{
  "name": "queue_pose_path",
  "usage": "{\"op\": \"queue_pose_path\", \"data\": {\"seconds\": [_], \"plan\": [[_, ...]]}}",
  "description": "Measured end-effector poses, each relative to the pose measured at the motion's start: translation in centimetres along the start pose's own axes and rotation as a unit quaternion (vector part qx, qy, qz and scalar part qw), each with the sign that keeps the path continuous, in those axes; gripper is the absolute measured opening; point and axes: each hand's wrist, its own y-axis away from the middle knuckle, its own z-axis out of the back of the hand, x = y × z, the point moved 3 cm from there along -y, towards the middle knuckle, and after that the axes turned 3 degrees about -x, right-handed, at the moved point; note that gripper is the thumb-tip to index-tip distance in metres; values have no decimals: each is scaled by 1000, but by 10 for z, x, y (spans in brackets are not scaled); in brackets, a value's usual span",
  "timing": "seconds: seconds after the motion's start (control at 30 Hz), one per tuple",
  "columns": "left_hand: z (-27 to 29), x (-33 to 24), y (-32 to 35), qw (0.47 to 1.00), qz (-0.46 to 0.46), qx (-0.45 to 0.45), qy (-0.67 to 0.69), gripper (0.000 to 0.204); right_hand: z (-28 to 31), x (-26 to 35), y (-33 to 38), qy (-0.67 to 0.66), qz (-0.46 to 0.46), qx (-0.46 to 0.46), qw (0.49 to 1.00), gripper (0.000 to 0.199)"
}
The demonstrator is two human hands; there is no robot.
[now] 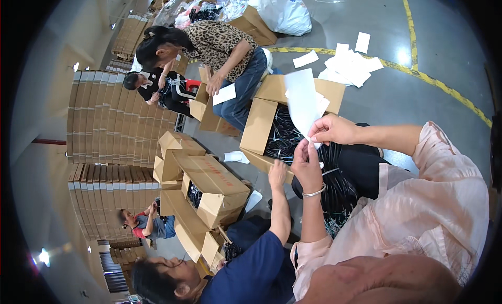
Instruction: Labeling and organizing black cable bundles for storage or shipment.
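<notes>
A white paper sheet [301,97] is pinched at its narrow lower end. My right hand [337,130] grips that end between thumb and fingers. Just below it, my left hand [307,165], with a bracelet at the wrist, closes on the same end, fingertips close to the right ones. The sheet curls away over an open cardboard carton [259,128]. Black cables [281,139] fill the carton. Beside my left wrist, a tied bundle of black cables [342,181] lies across my lap. A co-worker's hand [278,174] is at the carton's near edge.
Loose white sheets [348,66] lie on the floor beside yellow line marking. More open cartons [212,176] stand at left, one holding cables. A co-worker in dark blue [248,272] sits close by; another in a leopard-print top [219,47] bends over a carton. Flat cardboard stacks [104,118] stand behind.
</notes>
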Motion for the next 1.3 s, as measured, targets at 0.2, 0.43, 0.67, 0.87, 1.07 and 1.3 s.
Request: {"op": "queue_pose_path", "data": {"seconds": [0.2, 0.43, 0.67, 0.87, 1.07, 1.3], "plan": [[2, 24, 0, 996, 63, 59, 17, 23, 7, -10, 7, 10, -52, 36, 998, 13], [-11, 11, 2, 993, 84, 70, -40, 26, 22, -15, 0, 14, -88, 38, 995, 13], [-9, 27, -8, 996, 82, 47, -1, 26, 20, -14, -15, 24, -87, 36, 995, 16], [-9, 25, -8, 997, 69, 39, 10, 25, 22, -13, -13, -12, -110, 33, 993, 19], [-9, 25, -5, 996, 84, 28, -16, 20, 25, -19, -7, -14, -80, 53, 995, 20], [26, 22, -13, 978, 78, -97, 168, 21, 78, -9, -40, 60, 29, -66, 996, 21]]}}
